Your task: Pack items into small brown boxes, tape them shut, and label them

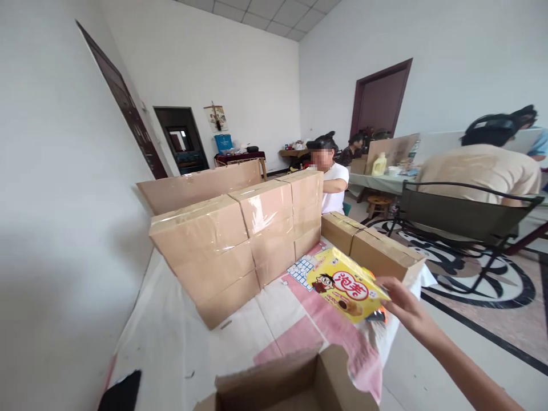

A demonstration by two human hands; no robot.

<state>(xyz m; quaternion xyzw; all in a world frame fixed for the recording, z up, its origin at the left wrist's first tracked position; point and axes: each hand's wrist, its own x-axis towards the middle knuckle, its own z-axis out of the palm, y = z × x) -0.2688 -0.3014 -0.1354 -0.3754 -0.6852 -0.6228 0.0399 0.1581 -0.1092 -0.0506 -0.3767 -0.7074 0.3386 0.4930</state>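
Note:
My right hand reaches in from the right, its fingers closed on the right edge of a yellow snack box. The pack is tilted and carries a cartoon figure, a picture of a puff and a red label with Chinese characters. Beyond its left end lies a sheet with a blue-and-white grid. Part of an orange and dark item shows beneath it, too covered to name. At the bottom edge stands an open cardboard box, its inside partly visible. My left hand is out of view.
Taped cartons form a wall across the table, with lower cartons to the right. A pink-and-white cloth covers the table. One person sits beyond the cartons; another sits at right in a chair. Something black lies lower left.

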